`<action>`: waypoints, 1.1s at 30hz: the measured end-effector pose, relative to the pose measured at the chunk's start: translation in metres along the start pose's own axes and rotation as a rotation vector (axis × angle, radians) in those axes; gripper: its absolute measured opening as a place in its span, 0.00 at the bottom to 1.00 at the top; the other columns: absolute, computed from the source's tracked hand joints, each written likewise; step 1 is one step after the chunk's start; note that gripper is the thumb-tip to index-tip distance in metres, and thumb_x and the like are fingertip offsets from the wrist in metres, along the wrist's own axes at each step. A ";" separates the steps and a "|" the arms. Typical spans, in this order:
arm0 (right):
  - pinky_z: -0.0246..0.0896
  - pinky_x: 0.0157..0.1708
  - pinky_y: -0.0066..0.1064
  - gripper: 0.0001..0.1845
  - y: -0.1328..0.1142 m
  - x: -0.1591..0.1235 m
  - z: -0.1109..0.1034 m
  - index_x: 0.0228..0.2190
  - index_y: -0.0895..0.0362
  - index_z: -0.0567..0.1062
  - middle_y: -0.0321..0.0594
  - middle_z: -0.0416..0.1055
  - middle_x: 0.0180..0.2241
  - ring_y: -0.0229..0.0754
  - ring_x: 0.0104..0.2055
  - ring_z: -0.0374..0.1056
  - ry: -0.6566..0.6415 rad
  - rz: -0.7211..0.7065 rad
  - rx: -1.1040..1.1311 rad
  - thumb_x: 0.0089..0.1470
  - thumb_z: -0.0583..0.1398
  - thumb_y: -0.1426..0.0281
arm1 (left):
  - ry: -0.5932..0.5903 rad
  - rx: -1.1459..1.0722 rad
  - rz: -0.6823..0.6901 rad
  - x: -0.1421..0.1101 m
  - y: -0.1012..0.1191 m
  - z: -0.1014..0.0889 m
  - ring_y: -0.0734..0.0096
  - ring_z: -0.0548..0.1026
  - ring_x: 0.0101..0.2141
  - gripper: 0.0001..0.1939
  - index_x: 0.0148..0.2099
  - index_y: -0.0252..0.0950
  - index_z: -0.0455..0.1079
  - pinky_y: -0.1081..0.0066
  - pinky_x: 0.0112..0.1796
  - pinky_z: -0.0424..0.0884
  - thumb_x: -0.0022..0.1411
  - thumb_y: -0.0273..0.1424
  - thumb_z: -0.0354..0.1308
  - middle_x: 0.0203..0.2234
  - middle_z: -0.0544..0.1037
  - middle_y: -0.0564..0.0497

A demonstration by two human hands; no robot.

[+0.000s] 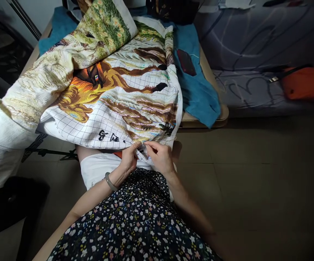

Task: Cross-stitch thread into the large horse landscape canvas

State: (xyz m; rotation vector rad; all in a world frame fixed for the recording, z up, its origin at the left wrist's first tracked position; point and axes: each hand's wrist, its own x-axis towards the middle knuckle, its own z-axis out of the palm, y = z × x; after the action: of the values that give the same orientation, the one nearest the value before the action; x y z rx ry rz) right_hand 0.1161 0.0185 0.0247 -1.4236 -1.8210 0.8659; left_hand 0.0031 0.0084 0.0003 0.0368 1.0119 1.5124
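A large cross-stitch canvas (113, 94) with an orange and brown picture on a gridded white cloth lies over a small table and hangs down onto my lap. My left hand (129, 159), with a grey-green bangle (110, 182) on the wrist, pinches the near edge of the cloth. My right hand (160, 156) is closed in a pinch on the same edge, just right of the left hand, fingertips almost touching. A thin pale thread (170, 138) runs from the cloth by my right hand. A needle, if any, is too small to see.
A blue cloth (197, 90) covers the wooden table (222, 116), with a dark red flat object (186, 62) on it. A grey bed with an orange bag (306, 82) stands at the right. Tiled floor lies to the right; a dark object (9, 203) sits lower left.
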 end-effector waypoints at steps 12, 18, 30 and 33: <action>0.60 0.29 0.29 0.09 -0.009 -0.001 0.012 0.32 0.56 0.75 0.38 0.74 0.23 0.40 0.25 0.69 0.057 -0.007 -0.081 0.53 0.55 0.69 | -0.040 -0.011 0.094 0.004 -0.003 -0.001 0.76 0.71 0.27 0.12 0.27 0.33 0.71 0.71 0.37 0.67 0.37 0.26 0.69 0.25 0.75 0.54; 0.62 0.28 0.27 0.07 0.001 -0.004 0.024 0.26 0.57 0.72 0.36 0.72 0.24 0.37 0.25 0.67 0.066 0.104 0.227 0.50 0.58 0.67 | 0.028 0.063 0.012 0.006 0.005 0.005 0.75 0.71 0.25 0.14 0.28 0.32 0.71 0.72 0.34 0.66 0.36 0.28 0.71 0.21 0.74 0.54; 0.62 0.28 0.27 0.05 0.002 -0.005 0.029 0.25 0.57 0.72 0.35 0.71 0.24 0.36 0.25 0.67 0.111 0.092 0.239 0.50 0.58 0.69 | 0.005 0.067 0.132 0.011 0.003 0.006 0.75 0.72 0.30 0.12 0.28 0.34 0.71 0.72 0.38 0.67 0.37 0.27 0.69 0.26 0.76 0.53; 0.63 0.27 0.27 0.06 0.001 -0.003 0.029 0.25 0.57 0.70 0.35 0.71 0.23 0.37 0.24 0.67 0.146 0.142 0.285 0.49 0.60 0.67 | -0.003 0.063 0.120 0.010 0.003 0.006 0.74 0.73 0.30 0.12 0.28 0.34 0.71 0.72 0.38 0.67 0.38 0.27 0.69 0.24 0.75 0.53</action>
State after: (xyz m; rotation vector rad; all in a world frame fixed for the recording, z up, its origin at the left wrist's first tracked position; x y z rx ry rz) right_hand 0.0930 0.0126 0.0071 -1.4038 -1.4379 1.0193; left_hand 0.0017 0.0201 0.0002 0.1469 1.0707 1.5883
